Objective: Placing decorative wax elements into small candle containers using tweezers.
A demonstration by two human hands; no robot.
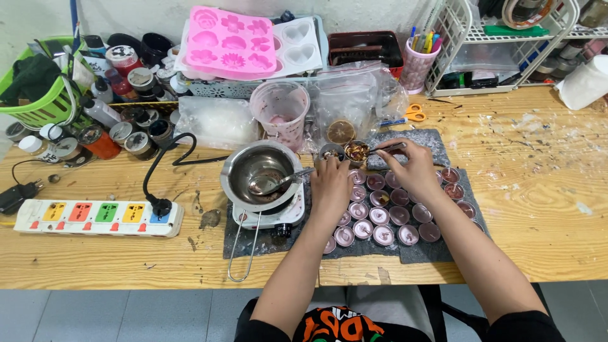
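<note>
Right hand [413,166] pinching tweezers [387,149] over petal tin [357,151]; left hand [330,183] closed beside it.

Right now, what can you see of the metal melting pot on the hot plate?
The metal melting pot is a round, shiny steel bowl sitting upright on a small white hot plate. A long wire handle reaches toward the table's near edge. Inside lies a little dark residue, and a metal spoon rests in it, its handle over the right rim. Neither hand touches it.
</note>
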